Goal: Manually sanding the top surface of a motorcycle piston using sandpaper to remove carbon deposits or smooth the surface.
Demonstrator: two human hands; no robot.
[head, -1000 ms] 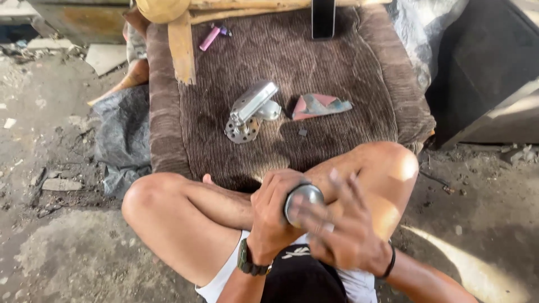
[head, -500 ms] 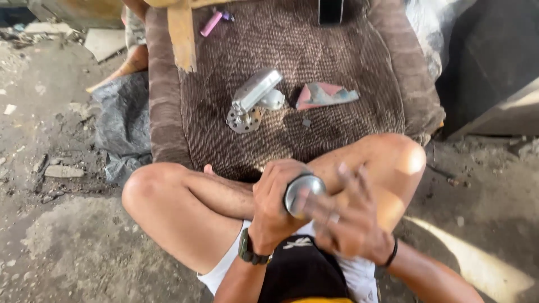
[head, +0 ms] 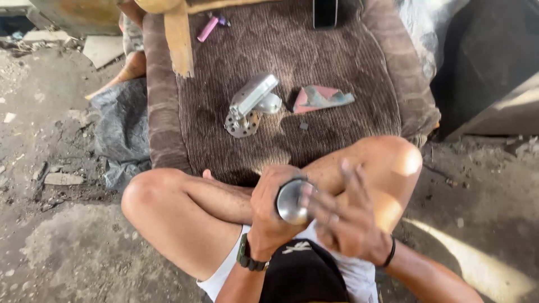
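while the left hand (head: 268, 210) grips a round metal part (head: 292, 201), the right hand (head: 345, 224) rubs it.

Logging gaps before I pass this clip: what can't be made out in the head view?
- Round metal part: only its shiny end shows; the left hand wraps the rest.
- Right hand: motion-blurred, so its contact with the part is unclear.
- Dark upright object on the brown cushion: cut off by the top edge.
- Pink item: too small to identify.
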